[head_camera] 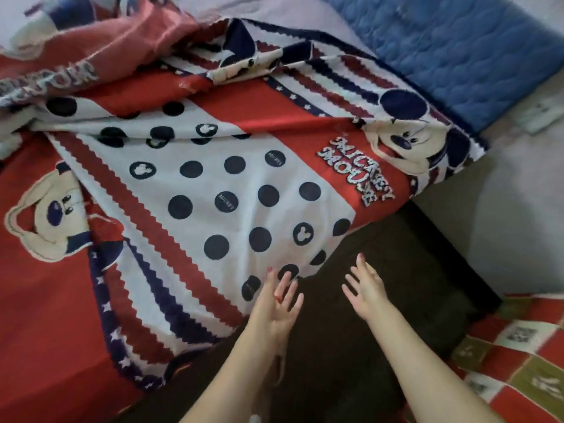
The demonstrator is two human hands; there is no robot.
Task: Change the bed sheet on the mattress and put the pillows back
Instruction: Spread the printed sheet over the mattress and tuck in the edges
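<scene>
A red, white and navy cotton bed sheet point(213, 184) printed with cartoon mouse faces covers most of the frame from the left edge to the centre right. Its middle panel is white with rows of navy dots, some carrying small mouse-head marks or lettering, and it is edged by zigzag red and navy stripes and a navy band with white stars. A mouse face sits at the left of the frame and another at the right corner of the sheet, beside white lettering on a red field. The sheet lies flat near the lower centre and is bunched into loose folds toward the upper left. At the upper right a blue quilted mattress point(464, 59) lies uncovered beyond the sheet's edge. A dark brown bed side point(366, 331) shows below the sheet's lower border.

The left hand point(279, 303) reaches forward at the lower centre with fingers straight and spread, its fingertips over the sheet's border; the grip is released. The right hand point(364, 290), just beside it over the dark bed side, is likewise released with fingers extended, grasping nothing. A red and olive checked cloth point(525, 361) lies in the lower right corner.
</scene>
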